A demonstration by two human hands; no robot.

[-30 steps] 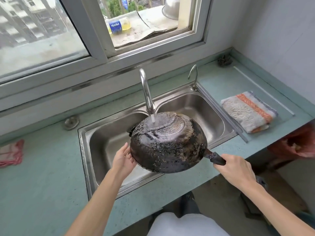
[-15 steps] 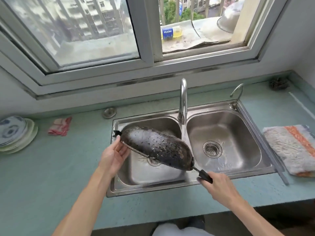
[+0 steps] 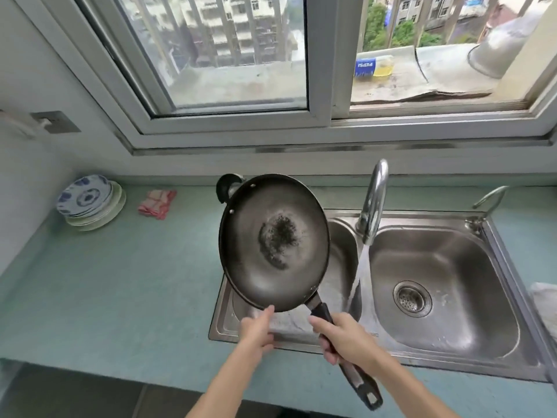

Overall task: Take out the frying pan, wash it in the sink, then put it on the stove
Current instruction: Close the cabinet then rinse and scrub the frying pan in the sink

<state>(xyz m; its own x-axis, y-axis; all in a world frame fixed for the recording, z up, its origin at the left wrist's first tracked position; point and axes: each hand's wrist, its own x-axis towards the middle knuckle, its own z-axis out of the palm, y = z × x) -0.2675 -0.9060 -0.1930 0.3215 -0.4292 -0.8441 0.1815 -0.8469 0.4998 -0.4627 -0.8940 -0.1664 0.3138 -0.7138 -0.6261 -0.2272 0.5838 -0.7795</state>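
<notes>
The black frying pan (image 3: 272, 241) is held up over the left basin of the steel double sink (image 3: 446, 342), its inside facing me, with a dark burnt patch in the middle. My right hand (image 3: 343, 339) grips its black handle, which points down toward me. My left hand (image 3: 256, 330) touches the pan's near rim with a fingertip and holds nothing. Water runs from the tall tap (image 3: 373, 200) into the sink, just right of the pan. No stove is in view.
A stack of blue-patterned plates (image 3: 89, 202) and a red-and-white cloth (image 3: 156, 203) lie on the green counter (image 3: 105, 282) at the left. A second small tap (image 3: 489, 200) stands at the sink's back right. A towel edge (image 3: 545, 303) shows at far right.
The pan has been turned over from bottom-up under the running water to inside-up, lifted to the left of the stream. My left hand slid from the far rim to the near rim.
</notes>
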